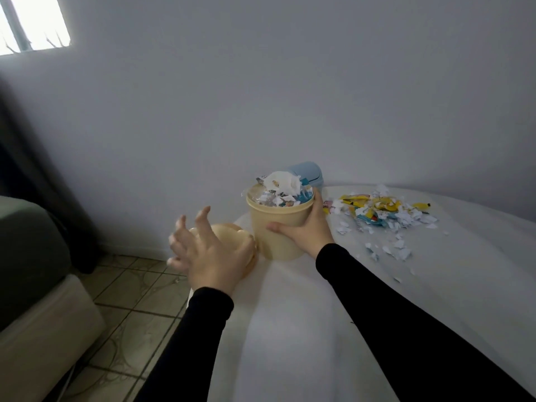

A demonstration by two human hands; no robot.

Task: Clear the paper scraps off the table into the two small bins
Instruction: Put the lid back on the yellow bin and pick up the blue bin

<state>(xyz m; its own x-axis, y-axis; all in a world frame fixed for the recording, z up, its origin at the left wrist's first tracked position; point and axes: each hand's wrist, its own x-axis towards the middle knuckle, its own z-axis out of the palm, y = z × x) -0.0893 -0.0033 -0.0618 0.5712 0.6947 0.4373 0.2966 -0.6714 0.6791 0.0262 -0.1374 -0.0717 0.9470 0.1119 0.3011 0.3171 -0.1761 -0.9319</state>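
Scraps litter the surface at far right; the right hand clamps the overfull cream bin to steady it, while the left hand, fingers spread, hovers over its lid.

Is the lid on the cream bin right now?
No: the cream bin stands open, heaped with scraps, and its lid lies on the table beside it under the left hand.

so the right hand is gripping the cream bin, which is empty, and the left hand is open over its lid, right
Not quite: the cream bin is not empty. The head view shows it heaped above its rim with paper scraps. The rest stands: the right hand grips the bin's side, and the left hand is spread open over the lid beside it.
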